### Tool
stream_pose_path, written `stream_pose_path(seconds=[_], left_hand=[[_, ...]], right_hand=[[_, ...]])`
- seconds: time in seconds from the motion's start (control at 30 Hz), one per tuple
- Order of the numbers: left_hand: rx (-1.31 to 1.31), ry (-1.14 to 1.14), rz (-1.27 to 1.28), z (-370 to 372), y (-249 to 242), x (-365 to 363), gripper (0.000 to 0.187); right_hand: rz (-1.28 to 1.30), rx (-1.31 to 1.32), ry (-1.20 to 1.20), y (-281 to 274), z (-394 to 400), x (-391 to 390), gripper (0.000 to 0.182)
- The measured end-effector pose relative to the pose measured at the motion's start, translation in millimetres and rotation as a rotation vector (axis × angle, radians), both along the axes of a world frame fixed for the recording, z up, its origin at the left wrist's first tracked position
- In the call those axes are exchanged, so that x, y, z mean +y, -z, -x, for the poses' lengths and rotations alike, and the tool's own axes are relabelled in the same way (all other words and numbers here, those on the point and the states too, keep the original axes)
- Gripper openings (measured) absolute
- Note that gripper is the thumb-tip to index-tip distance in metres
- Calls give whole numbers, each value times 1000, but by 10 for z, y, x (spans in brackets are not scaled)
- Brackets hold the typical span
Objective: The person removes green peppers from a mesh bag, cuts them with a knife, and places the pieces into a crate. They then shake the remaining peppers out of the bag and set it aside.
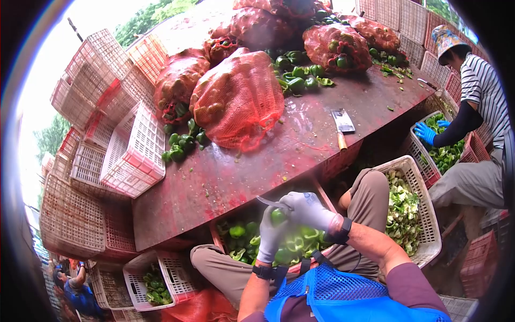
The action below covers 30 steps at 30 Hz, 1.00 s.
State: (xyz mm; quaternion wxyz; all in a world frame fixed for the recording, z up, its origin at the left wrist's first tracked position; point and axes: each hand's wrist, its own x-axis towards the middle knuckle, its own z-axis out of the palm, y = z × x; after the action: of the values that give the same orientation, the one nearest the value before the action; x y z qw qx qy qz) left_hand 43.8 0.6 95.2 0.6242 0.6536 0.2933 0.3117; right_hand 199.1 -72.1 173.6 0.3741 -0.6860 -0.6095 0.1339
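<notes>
My left hand point(270, 239), in a pale grey glove, is closed around a green bell pepper point(278, 217). In my right hand point(311, 209), also gloved, is a knife point(271, 202) whose blade points left, just above the pepper. The two hands are close together, and the fingers partly cover the pepper and the knife handle. Below them, between my knees, whole and cut green peppers point(248, 240) lie in a crate point(216, 236). Beside my right knee, a white crate point(431, 228) holds pale green pepper cores point(403, 206).
A table point(214, 198) in front carries red mesh sacks point(241, 96), loose peppers point(182, 145) and a cleaver point(342, 121). Crates point(134, 153) are stacked at left. A person in blue gloves point(425, 133) works over a crate at right. Another person point(80, 292) is at lower left.
</notes>
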Motion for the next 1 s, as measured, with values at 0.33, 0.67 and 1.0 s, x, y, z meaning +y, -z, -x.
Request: stream_pose_path(seconds=[0.33, 0.67, 1.0], left_hand=[[-528, 138, 956, 83, 304, -34, 49], [347, -134, -212, 196, 231, 322, 51], [1176, 81, -877, 119, 486, 399, 68]], right_hand=[[-320, 81, 50, 47, 350, -168, 14], [13, 1665, -187, 358, -270, 31, 19], [-31, 1899, -146, 238, -335, 21, 22]])
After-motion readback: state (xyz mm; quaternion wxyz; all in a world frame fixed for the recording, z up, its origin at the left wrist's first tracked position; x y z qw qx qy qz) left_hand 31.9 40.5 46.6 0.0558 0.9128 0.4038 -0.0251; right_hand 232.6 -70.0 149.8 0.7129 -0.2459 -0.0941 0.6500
